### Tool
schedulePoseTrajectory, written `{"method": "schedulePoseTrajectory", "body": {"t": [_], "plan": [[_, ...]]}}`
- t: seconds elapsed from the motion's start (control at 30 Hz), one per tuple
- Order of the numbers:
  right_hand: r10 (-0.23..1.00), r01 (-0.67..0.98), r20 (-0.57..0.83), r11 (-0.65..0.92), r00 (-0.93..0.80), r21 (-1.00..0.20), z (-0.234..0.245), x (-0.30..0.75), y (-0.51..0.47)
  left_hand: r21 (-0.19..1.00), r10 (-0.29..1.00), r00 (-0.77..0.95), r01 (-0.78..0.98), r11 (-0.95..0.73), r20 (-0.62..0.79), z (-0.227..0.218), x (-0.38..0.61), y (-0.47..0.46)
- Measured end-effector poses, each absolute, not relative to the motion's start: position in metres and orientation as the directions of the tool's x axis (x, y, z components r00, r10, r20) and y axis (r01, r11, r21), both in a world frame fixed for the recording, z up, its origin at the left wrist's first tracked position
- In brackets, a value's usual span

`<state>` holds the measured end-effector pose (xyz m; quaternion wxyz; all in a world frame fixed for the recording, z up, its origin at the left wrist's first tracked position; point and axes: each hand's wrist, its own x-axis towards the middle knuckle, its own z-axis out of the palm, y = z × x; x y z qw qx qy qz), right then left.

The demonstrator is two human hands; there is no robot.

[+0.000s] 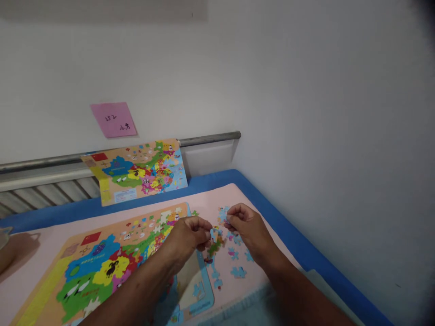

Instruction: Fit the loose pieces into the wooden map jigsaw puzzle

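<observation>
A colourful map puzzle board [102, 267] lies flat on the pink tabletop [41, 262], partly filled with pieces. My left hand [190, 235] hovers over the board's right edge, fingers curled in a pinch on a small piece. My right hand [246, 226] is just to its right, fingers closed on a small piece beside the loose puzzle pieces [234, 258]. Those light blue and mixed pieces are scattered on the pink surface between and below both hands.
A reference map picture [139, 170] leans against the wall behind the board. A pink sticky note [113, 118] is on the wall above it. The blue table border [299, 244] runs along the right, close to the white wall. A metal rail [210, 138] sits behind.
</observation>
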<state>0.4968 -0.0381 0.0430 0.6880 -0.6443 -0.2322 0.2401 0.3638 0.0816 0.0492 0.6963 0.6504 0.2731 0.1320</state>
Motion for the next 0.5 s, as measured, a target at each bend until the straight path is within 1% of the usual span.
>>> {"method": "schedulePoseTrajectory", "body": {"t": [0.1, 0.2, 0.5], "plan": [[0.64, -0.019, 0.015, 0.046, 0.768, -0.999, 0.044, 0.492, -0.037, 0.968, 0.587, 0.772, 0.154, 0.197, -0.242, 0.055, 0.361, 0.076], [0.652, -0.025, 0.01, 0.044, 0.758, -0.999, 0.045, 0.488, -0.036, 0.959, 0.602, 0.753, 0.143, 0.245, -0.266, 0.056, 0.362, 0.074], [0.667, -0.02, 0.011, 0.04, 0.745, -0.999, 0.042, 0.486, -0.035, 0.955, 0.599, 0.748, 0.168, 0.245, -0.286, 0.05, 0.361, 0.074]]}}
